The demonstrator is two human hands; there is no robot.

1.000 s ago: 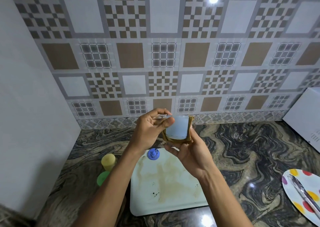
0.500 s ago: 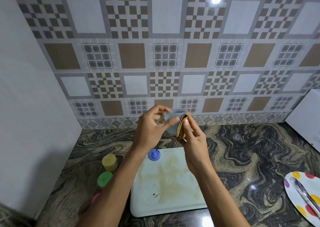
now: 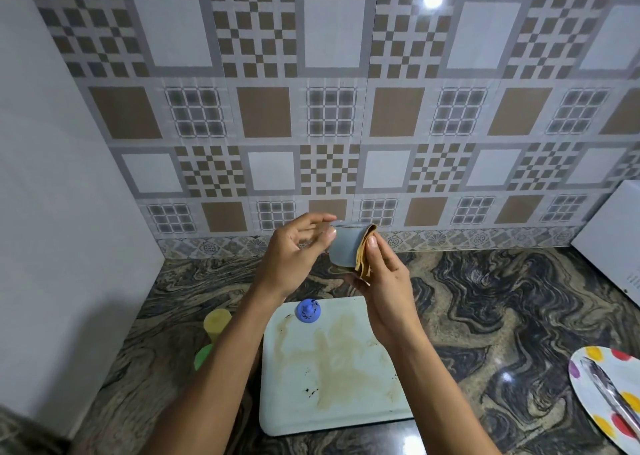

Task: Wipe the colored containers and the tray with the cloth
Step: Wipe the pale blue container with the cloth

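The left hand point(image 3: 298, 250) pinches the blue cup point(image 3: 343, 246). The right hand point(image 3: 384, 281) grips the yellow cloth point(image 3: 363, 257) against it, at 12 o'clock from the tray point(image 3: 346, 409).

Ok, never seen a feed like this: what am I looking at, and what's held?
No machine here: a person's two bare hands, filmed by one wide-angle camera worn on the head, looking down. The left hand holds a pale blue container by its rim; the right hand presses a folded yellow cloth against its side. Below, on the marble counter, a stained white tray carries a blue lid; a yellow container and a green container stand left of it, a spotted plate at right.
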